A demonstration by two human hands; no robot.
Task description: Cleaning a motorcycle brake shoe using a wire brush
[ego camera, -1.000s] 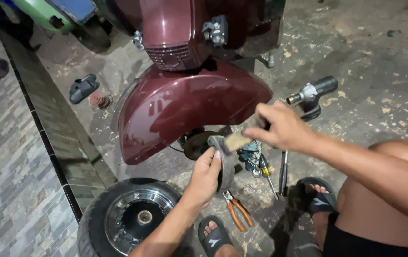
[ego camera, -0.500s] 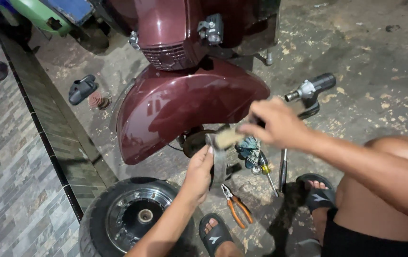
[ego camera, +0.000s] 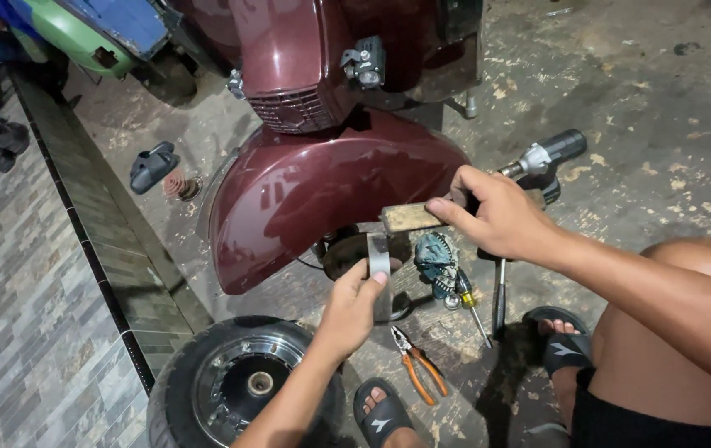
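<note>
Left hand (ego camera: 354,305) grips a flat grey metal bar (ego camera: 379,259); right hand (ego camera: 495,214) clutches a worn wooden-handled tool (ego camera: 411,217).

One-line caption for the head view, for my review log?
Left hand steadies a flat metal tool under a maroon scooter fender; right hand grips a wooden handle.
</note>
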